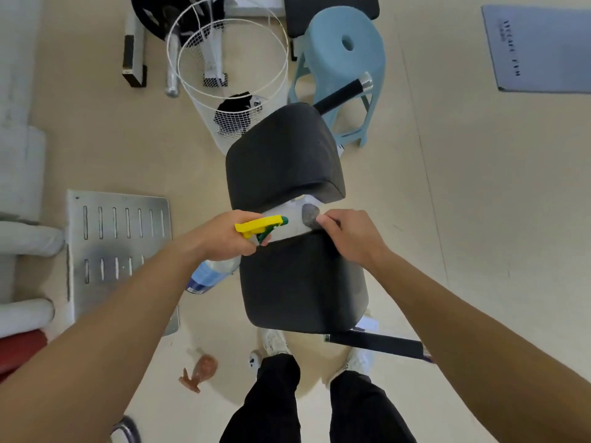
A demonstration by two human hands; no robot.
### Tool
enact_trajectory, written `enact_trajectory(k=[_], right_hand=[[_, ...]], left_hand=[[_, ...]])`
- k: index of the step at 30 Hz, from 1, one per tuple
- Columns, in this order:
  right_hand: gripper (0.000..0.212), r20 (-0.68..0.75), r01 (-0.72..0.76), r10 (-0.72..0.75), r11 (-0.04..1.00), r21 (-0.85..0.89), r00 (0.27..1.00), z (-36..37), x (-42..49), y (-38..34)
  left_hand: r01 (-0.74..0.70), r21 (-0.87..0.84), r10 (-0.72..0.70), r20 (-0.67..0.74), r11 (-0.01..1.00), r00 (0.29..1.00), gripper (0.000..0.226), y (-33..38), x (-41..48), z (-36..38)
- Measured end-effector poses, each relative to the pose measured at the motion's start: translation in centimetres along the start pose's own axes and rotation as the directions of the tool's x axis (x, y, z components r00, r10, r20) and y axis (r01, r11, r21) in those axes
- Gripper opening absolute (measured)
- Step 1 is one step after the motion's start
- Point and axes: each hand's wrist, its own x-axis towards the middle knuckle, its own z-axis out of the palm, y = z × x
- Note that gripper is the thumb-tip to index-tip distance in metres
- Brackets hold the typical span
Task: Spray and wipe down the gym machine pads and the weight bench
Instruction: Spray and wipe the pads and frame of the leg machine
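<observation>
The two black vinyl pads lay end to end, their shared long axis running straight away from the person and leaning slightly left at the far end. The near black seat pad (300, 282) sat just ahead of the feet and the far black back pad (281, 158) lay beyond it. Both hands met at the narrow gap between them, where a white metal frame (289, 227) showed. The left hand (224, 235) was wrapped round the neck of a clear plastic spray bottle with a blue label and yellow-green trigger head (212, 273). Its nozzle pointed right, across the gap, while its body hung off the near pad's left edge. The right hand (348, 238), fingers curled, pinched a small grey cloth (309, 215) at the thumb, over the near pad's far edge. It was therefore the nearer hand for wiping. I judged that either pad could be reached with a short stroke along the axis, toward the body or away.
</observation>
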Motion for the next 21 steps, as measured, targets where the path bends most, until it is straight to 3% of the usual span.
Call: enact_trajectory(k=[5,9,14,18,21], right_hand=[[0.037,0.170,0.233,-0.192,0.934,-0.271,0.967,2.0,-0.2,-5.8],[0.030,0.338,0.249,-0.140,0.920,-0.304,0.930,4.8,2.4,-9.7],[0.020,0.273,0.269,-0.172,0.889,-0.370,0.946,6.6,5.0,-12.3],[0.036,0.287,0.133,-0.046,0.947,-0.293,0.957,8.9,5.5,-11.8],[0.033,0.304,0.241,-0.120,0.886,-0.396,0.945,10.6,5.2,-11.8]], left_hand=[[0.075,-0.074,-0.079,-0.051,0.994,0.996,0.032,-3.8,-2.5,0.3],[0.148,-0.167,-0.169,-0.122,0.975,0.978,0.043,-7.4,-4.1,1.5],[0.167,-0.292,-0.208,-0.115,0.942,0.971,0.042,-12.0,-6.6,3.8],[0.178,-0.365,-0.229,-0.100,0.914,0.968,0.047,-14.8,-8.6,6.6],[0.194,-0.425,-0.266,-0.117,0.884,0.957,0.050,-15.7,-9.9,9.5]])
